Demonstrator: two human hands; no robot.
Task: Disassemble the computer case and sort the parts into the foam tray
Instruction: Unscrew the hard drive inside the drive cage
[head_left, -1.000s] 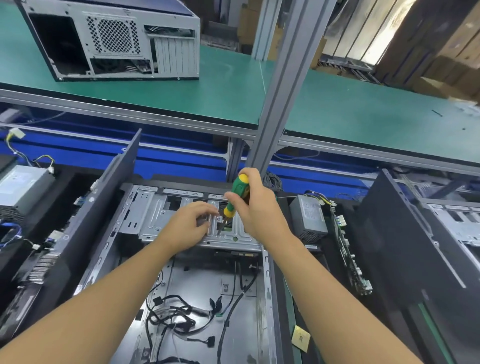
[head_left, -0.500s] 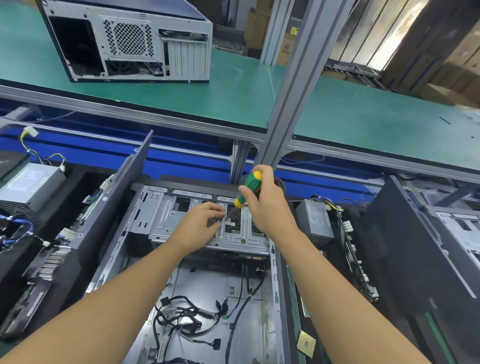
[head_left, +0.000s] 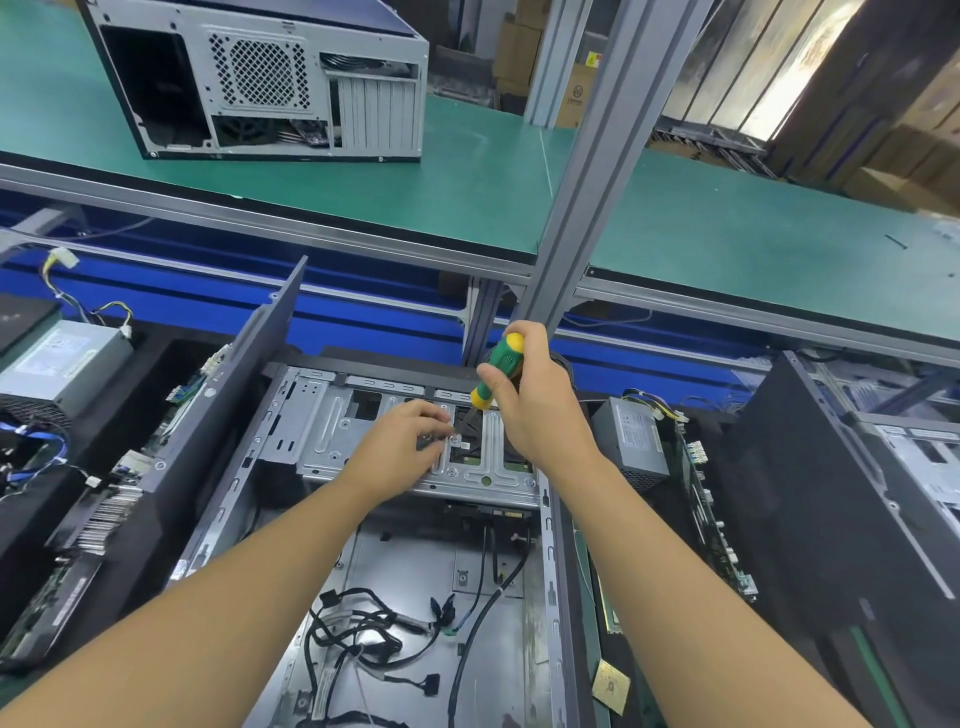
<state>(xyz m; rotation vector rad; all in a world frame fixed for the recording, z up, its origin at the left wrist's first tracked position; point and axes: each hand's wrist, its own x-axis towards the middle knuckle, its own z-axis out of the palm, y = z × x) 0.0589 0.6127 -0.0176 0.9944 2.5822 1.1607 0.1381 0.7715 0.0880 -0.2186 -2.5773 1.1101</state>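
Drive cage (head_left: 332, 431), far end of open computer case (head_left: 223, 499): unchanged this past second, as right hand (head_left: 524, 405) still clenches screwdriver (head_left: 500, 370) on its screw and left hand (head_left: 402, 449), fingertips curled, pinches the tip, so fastener judged not yet out.

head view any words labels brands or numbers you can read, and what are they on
No text in this view can be read.
Left power supply: white label, print too blurred.
Right power supply: label, print too small.
Cardboard box: round logo and yellow sticker, neither legible.
Drive cage: small white sticker beside the tip of the screwdriver, too small.
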